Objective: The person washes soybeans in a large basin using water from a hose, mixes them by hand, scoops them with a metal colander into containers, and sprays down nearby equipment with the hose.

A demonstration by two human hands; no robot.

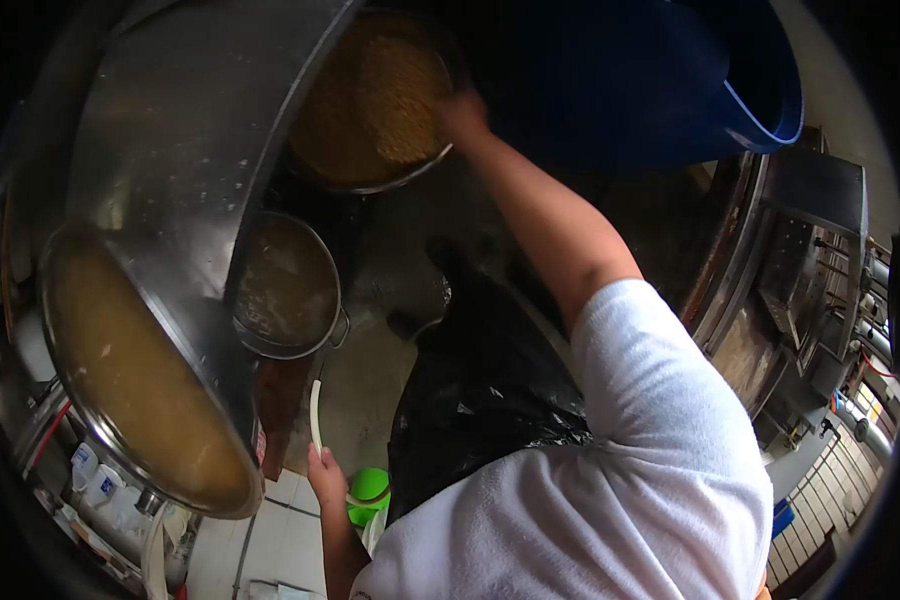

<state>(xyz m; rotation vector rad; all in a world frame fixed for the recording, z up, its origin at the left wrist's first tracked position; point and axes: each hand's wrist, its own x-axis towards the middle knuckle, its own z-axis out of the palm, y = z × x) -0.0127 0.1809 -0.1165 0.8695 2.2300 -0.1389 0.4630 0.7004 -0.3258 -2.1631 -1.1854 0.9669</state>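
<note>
My left hand (326, 476) is closed around a pale flexible hose (316, 405). Its free end points up, and the rest curves down past a bright green container (369, 490). My right arm reaches forward, and my right hand (463, 117) is at the right rim of a large round metal vessel (400, 184). Wet-looking, golden-brown grainy mash (395, 95) fills that vessel. Blur and shadow hide the right fingers, so their grip is unclear. A smaller metal pot (288, 285) of cloudy brownish liquid stands between the vessel and my left hand.
A tall metal vessel (170, 130) rises at left, beside a wide pan (135, 370) of yellowish-brown liquid. A big blue barrel (610, 80) stands at upper right. Metal equipment and pipes (875, 300) line the right. My black plastic apron (470, 390) hangs over the floor.
</note>
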